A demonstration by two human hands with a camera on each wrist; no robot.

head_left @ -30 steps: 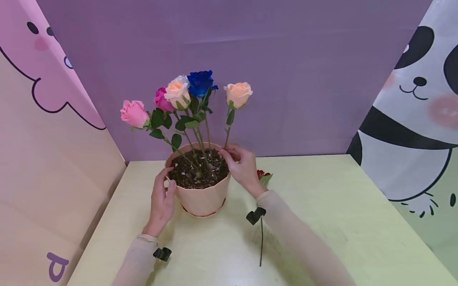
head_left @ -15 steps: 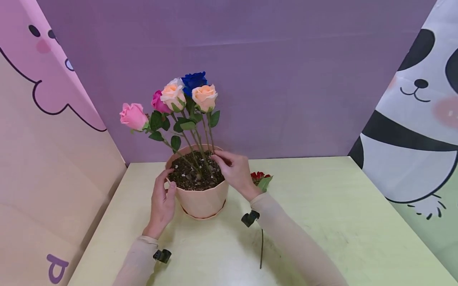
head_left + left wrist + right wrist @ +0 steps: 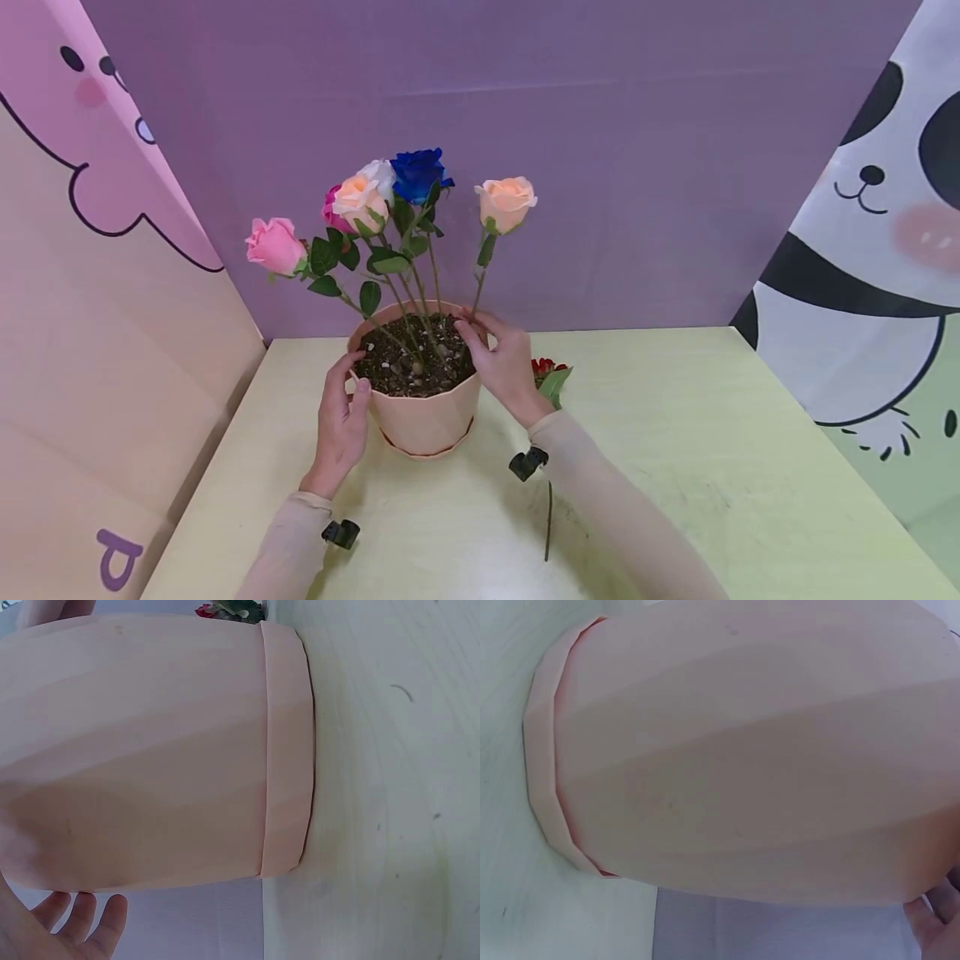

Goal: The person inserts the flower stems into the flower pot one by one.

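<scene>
In the head view a peach flower pot (image 3: 423,425) filled with dark soil (image 3: 408,371) stands on a saucer. My left hand (image 3: 342,421) grips its left rim, a finger over the edge and the thumb at the outer wall. At the right rim my right hand (image 3: 502,358) pinches the stem of a peach rose (image 3: 506,204), which leans to the right. Other roses rise from the soil: a pink one (image 3: 275,246), a second peach one (image 3: 362,204), a blue one (image 3: 418,175), plus magenta and white blooms partly hidden. Both wrist views show mostly the pot's wall (image 3: 150,750).
A red flower (image 3: 547,367) with a long stem lies on the pale table (image 3: 637,417), partly covered by my right forearm. Behind the table rises a purple backdrop (image 3: 637,183). Printed panels with cartoon figures flank both sides.
The peach rose in my right hand swung left toward the blue rose, then back out to the right, its stem base staying near the right rim. My left hand has stayed on the pot.
</scene>
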